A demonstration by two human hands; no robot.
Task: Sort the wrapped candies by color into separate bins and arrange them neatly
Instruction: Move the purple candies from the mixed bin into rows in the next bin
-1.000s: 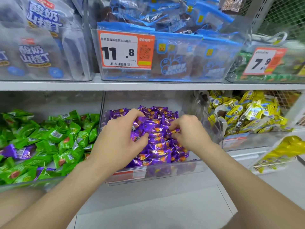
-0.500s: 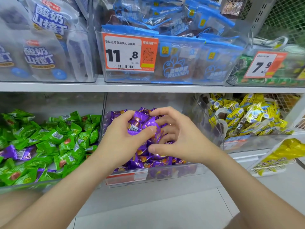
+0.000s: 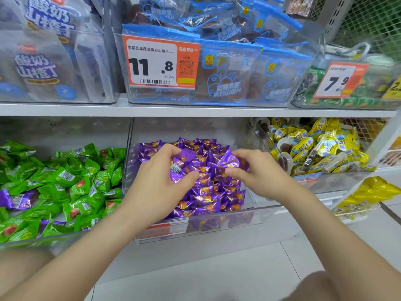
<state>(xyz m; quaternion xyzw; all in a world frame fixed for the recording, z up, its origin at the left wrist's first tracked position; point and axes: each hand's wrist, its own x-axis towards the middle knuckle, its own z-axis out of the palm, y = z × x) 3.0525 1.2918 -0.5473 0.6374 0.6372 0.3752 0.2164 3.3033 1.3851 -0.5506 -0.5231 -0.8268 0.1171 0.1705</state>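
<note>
Purple wrapped candies (image 3: 208,192) fill the clear middle bin (image 3: 217,220) on the lower shelf. My left hand (image 3: 160,183) is over the pile and grips a few purple candies (image 3: 183,160) between thumb and fingers. My right hand (image 3: 253,172) pinches one purple candy (image 3: 230,160) above the pile's right side. The left bin (image 3: 43,240) holds green candies (image 3: 71,177) with a few stray purple candies (image 3: 19,199) among them. The right bin (image 3: 321,181) holds yellow candies (image 3: 314,146).
The upper shelf (image 3: 195,110) carries clear bins of blue snack bags (image 3: 238,68) with orange price tags (image 3: 160,61). A yellow packet (image 3: 368,194) lies in a low tray at the right. White shelf base and floor lie below.
My hands have drawn apart from the middle of the pile. Each one has lifted purple candies, the left to the left, the right to the right.
</note>
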